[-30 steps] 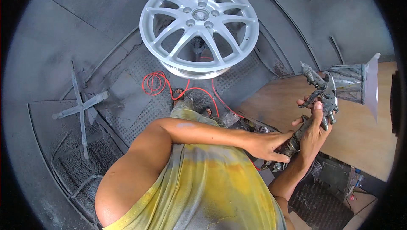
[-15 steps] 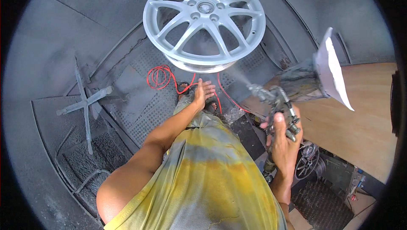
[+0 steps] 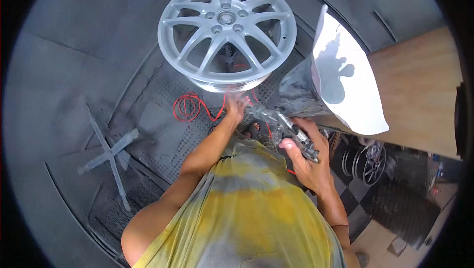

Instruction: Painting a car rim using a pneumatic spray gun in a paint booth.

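My right hand (image 3: 313, 162) grips a paint-stained spray gun (image 3: 279, 122), its nozzle end pointing left toward my left hand. Above the gun tilts its grey-streaked cup (image 3: 298, 90), with a white flared sheet (image 3: 363, 78) at the mouth bearing grey paint blotches. My left hand (image 3: 236, 110) reaches forward just below the wheel's near edge; its fingers look stretched out, their tips blurred, and I cannot tell whether they touch the rim. A silver-painted alloy wheel (image 3: 217, 46) lies face up ahead of me, raised on a dark post seen through its spokes.
A coiled red hose (image 3: 185, 107) lies on the textured floor and runs past my feet. On the left stands a grey cross-shaped stand (image 3: 109, 152). A wooden board (image 3: 419, 85) juts in at right, with more wheels (image 3: 373, 164) beneath it. Dark overspray-coated walls curve around.
My right hand has brought the spray gun left, close to my left hand. The visible spray plume by the nozzle has faded. The view has shifted slightly, and the cup's white sheet faces me more.
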Tool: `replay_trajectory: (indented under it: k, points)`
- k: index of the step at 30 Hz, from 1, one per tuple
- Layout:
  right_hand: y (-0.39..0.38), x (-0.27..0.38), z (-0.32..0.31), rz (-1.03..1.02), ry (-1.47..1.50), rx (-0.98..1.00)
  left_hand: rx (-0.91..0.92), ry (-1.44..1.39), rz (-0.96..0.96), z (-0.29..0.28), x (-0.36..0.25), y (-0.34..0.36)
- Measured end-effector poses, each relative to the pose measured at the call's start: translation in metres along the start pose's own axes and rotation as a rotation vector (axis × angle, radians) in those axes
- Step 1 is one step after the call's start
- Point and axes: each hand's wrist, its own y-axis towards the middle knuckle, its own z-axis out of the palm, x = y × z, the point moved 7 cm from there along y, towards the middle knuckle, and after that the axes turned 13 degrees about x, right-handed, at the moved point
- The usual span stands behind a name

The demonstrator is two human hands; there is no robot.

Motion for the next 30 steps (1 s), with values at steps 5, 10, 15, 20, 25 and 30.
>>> replay_trajectory:
  k: [5,10,15,20,25,30]
  points:
    - [-0.029,-0.025,0.007,0.154,0.03,-0.217,0.052,0.139,-0.052,-0.068,-0.053,0.013]
    - [-0.061,-0.041,0.047,0.253,0.115,-0.454,0.107,0.323,-0.004,-0.127,-0.196,0.054]
    - [-0.082,-0.039,0.074,0.251,0.176,-0.567,-0.072,0.573,-0.043,-0.131,-0.312,0.069]
    - [-0.092,-0.039,0.103,0.212,0.158,-0.632,0.2,1.267,-0.341,-0.174,-0.276,0.028]
    - [-0.083,-0.054,0.108,0.184,0.062,-0.627,0.286,1.607,-0.837,-0.288,-0.163,-0.054]
    - [-0.073,-0.059,0.1,0.181,0.033,-0.612,0.592,1.494,-0.757,-0.3,-0.125,-0.097]
